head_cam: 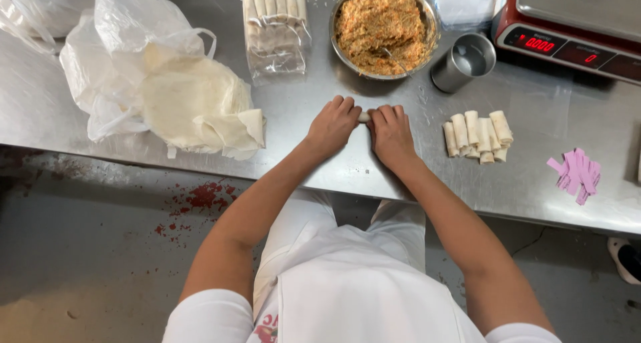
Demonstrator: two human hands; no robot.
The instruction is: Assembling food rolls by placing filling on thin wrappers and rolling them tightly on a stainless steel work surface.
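Both hands, left hand (332, 126) and right hand (390, 134), grip closed on a small roll (364, 116) lying on the worktop (314, 162); even, gentle fingertip pressure would likely keep it tight.

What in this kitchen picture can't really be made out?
Head view, the only one:
- Roll: mostly covered by left hand and right hand.
- Scale: cut off by the top and right edges.
- Metal cup: contents unclear.
- Pink paper pieces: too small to identify.
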